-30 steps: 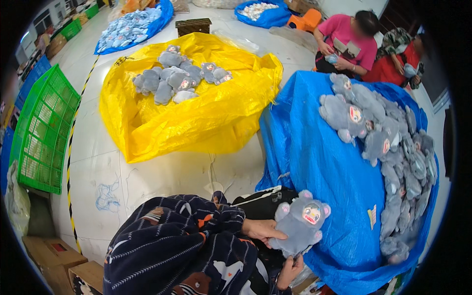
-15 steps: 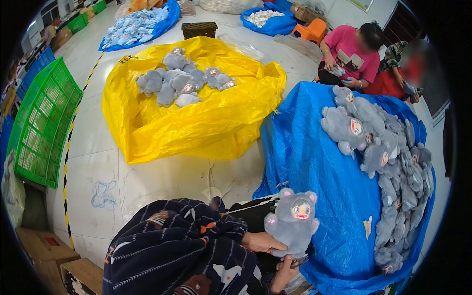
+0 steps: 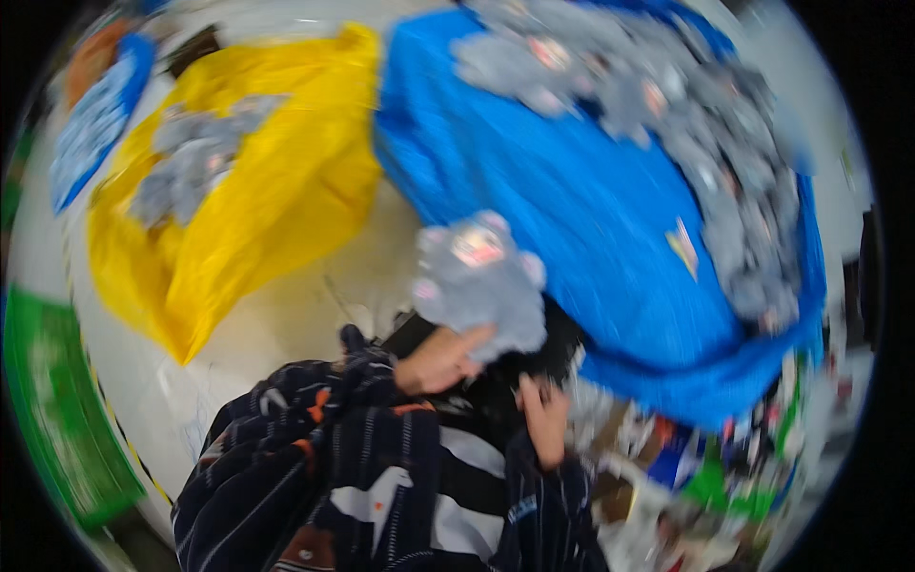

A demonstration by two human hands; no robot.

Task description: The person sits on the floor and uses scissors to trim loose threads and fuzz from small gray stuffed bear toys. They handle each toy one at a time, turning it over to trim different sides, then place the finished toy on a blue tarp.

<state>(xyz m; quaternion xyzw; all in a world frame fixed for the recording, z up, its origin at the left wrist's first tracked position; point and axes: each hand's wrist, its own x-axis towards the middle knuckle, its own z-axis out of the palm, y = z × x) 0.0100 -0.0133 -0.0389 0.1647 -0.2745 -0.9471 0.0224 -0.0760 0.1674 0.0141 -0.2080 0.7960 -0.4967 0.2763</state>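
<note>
A grey plush toy (image 3: 486, 286) with pink ears and a printed face is held up before my lap. My left hand (image 3: 444, 360) grips it by its lower edge. My right hand (image 3: 545, 414) is below and to the right of the toy, apart from it, its fingers curled; blur hides what they hold. Beyond the toy lies a large blue sack (image 3: 562, 219), with a heap of similar grey plush toys (image 3: 705, 181) along its far right side. More grey toys (image 3: 195, 162) rest in a yellow sack (image 3: 295, 219) at the left.
A green plastic crate (image 3: 67, 410) stands at the left edge, beside a striped floor line. Light blue pieces (image 3: 95, 129) lie on another blue sheet at the far left. Mixed clutter (image 3: 705, 467) fills the lower right. Motion smears the picture.
My view has swung to the right, so the sacks appear further left. My right hand has come away from the toy's lower edge, while the left keeps its hold.
</note>
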